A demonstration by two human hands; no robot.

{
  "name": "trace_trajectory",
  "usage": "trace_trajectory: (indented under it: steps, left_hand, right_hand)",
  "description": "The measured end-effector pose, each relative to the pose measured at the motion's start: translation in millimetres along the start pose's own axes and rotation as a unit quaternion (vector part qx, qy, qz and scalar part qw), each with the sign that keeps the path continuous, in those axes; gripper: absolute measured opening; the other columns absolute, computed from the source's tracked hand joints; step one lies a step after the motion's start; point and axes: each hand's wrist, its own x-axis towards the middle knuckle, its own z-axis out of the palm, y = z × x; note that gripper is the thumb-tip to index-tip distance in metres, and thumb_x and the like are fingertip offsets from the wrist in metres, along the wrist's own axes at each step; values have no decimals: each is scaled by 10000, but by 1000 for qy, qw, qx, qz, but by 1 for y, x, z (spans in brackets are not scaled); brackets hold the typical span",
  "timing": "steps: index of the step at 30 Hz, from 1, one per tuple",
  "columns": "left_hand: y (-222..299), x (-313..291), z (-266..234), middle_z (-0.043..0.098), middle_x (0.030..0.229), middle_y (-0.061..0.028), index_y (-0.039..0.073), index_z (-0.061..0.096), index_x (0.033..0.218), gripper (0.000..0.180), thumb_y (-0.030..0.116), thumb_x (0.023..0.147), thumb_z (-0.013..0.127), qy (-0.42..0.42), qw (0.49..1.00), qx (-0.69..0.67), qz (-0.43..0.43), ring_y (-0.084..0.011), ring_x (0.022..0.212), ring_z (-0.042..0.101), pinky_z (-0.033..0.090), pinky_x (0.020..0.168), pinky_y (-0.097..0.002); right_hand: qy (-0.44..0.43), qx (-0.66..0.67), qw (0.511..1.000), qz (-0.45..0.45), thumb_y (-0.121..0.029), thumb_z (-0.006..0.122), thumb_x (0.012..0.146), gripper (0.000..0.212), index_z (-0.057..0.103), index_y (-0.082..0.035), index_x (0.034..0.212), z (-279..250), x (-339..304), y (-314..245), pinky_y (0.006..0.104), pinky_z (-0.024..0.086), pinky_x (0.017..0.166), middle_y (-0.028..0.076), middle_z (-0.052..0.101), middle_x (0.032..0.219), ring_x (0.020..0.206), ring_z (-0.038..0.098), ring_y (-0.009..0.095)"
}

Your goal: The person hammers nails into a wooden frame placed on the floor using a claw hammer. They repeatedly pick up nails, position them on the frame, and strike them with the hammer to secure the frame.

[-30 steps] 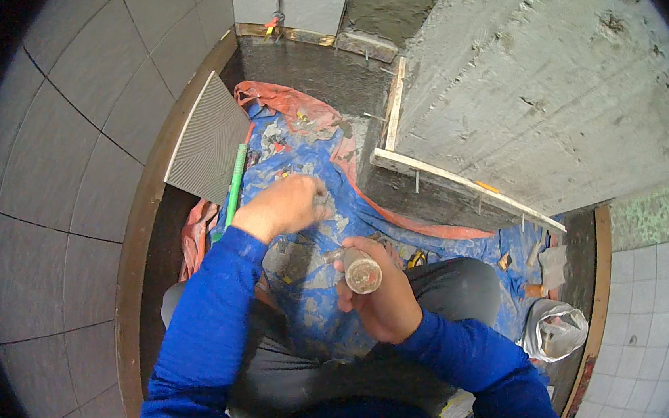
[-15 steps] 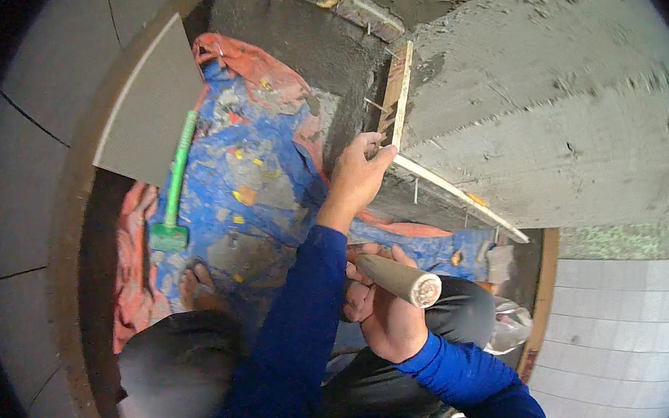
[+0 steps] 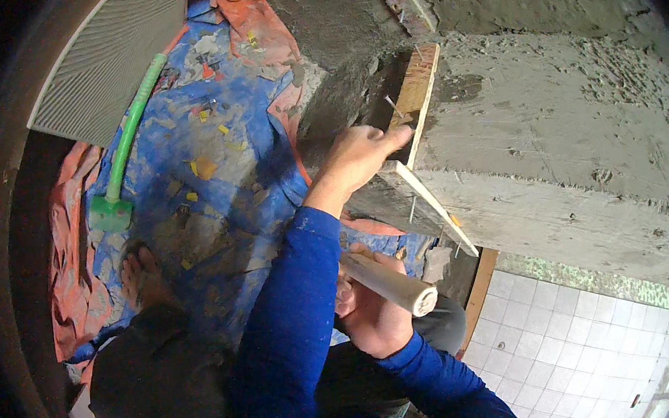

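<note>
In front of me, the left hand [image 3: 358,159] is at a wooden strip [image 3: 414,86] with a nail [image 3: 395,108], while the right hand [image 3: 376,321] grips a wooden handle [image 3: 387,281]. On the blue tarp [image 3: 178,151], a green mallet [image 3: 128,137] lies near one bare foot [image 3: 142,278].

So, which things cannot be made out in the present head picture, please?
In the head view:
Far end of the pale stick in the right hand: hidden behind the left sleeve.
Whether the left hand pinches anything: its own fingers hide this.
Top of the ridged tile: cut off by the upper edge.

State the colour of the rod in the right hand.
The rod is pale beige; see the head view.
</note>
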Motion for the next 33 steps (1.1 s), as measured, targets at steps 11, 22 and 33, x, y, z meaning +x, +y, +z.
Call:
trace_trajectory:
  steps: [11, 22, 33]
  left_hand:
    - [6, 0, 14, 754, 776, -184, -19, 797, 867, 519, 470, 695, 834, 25, 997, 72, 5, -302, 706, 729, 549, 712, -428]
    - [-14, -6, -37, 697, 1206, -141, -25, 665, 1329, 746, 637, 985, 653, -56, 988, -138, -43, -232, 1046, 672, 542, 906, -353]
    - [-1, -21, 32, 791, 1028, -180, -63, 756, 1139, 559, 376, 810, 862, 85, 995, 18, 53, -262, 924, 757, 569, 851, -403]
  right_hand:
    - [-52, 12, 997, 57, -159, 548, 965, 318, 574, -69, 1270, -10, 12, 1, 281, 515, 590, 61, 640, 870, 658, 632, 184]
    - [-118, -589, 775, -197, 51, 664, 723, 617, 620, -73, 1326, -46, -106, -45, 351, 445, 1067, 73, 609, 1254, 1204, 587, 196]
    - [-76, -393, 848, -348, -111, 609, 1035, 737, 238, -27, 1667, 55, -32, -99, 277, 537, 466, 124, 618, 1021, 588, 632, 147]
